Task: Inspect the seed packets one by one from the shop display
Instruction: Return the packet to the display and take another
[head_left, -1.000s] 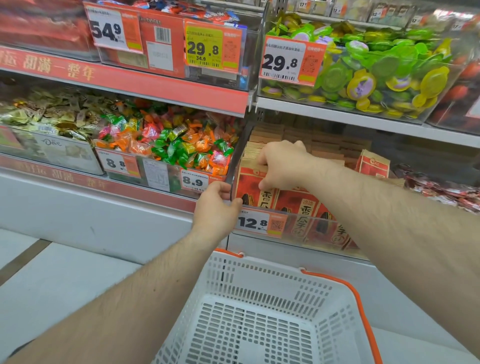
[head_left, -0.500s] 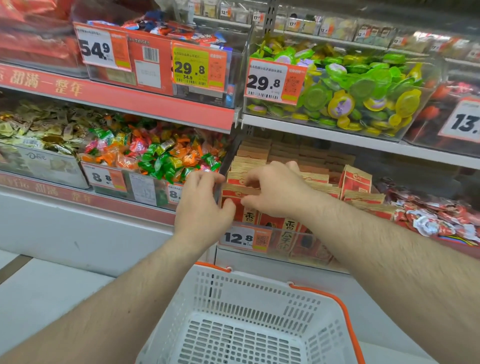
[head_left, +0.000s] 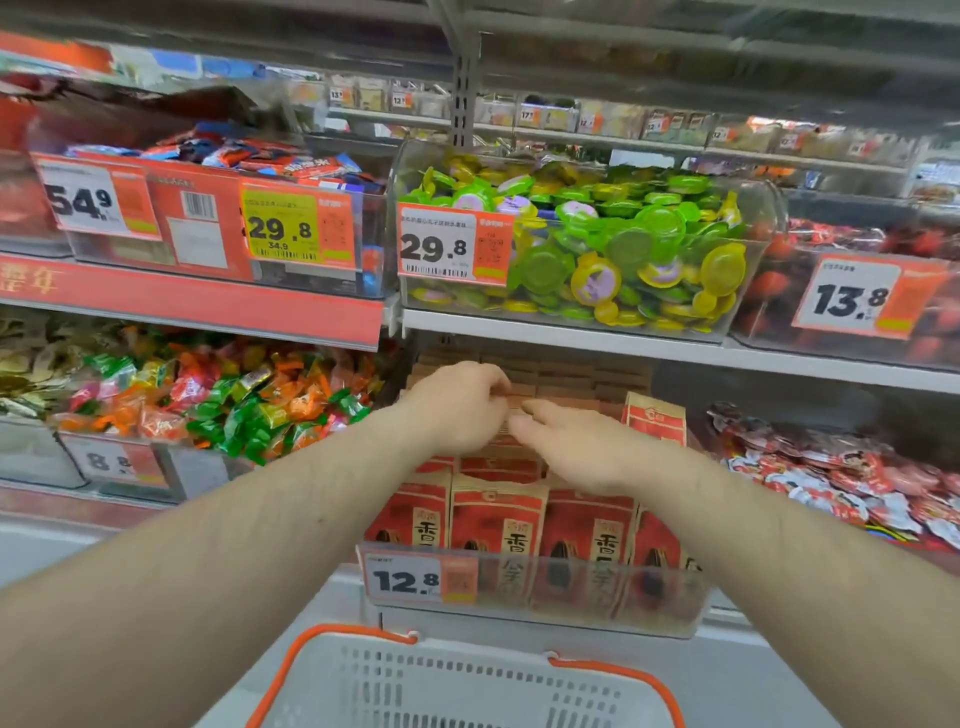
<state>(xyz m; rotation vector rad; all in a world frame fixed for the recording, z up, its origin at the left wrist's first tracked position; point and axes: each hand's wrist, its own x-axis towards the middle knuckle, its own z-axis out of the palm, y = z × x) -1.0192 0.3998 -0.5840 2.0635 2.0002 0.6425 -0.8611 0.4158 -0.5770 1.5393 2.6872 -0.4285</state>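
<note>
On the left, loose wrapped sweets (head_left: 218, 400) sat in a clear tub, piled so shoppers could scoop them. The seed packets (head_left: 498, 519) stood upright in neat rows in their own clear bin (head_left: 530, 608), faces out, so the fronts were easy to read. The left hand (head_left: 457, 405) reached over the rows, its fingers curled down onto the packet tops near the back; whether it truly pinched one I could not tell. The right hand (head_left: 576, 447) lay flat beside it, fingers straight and a little apart, touching the packet tops. A white basket (head_left: 395, 675) waited below.
</note>
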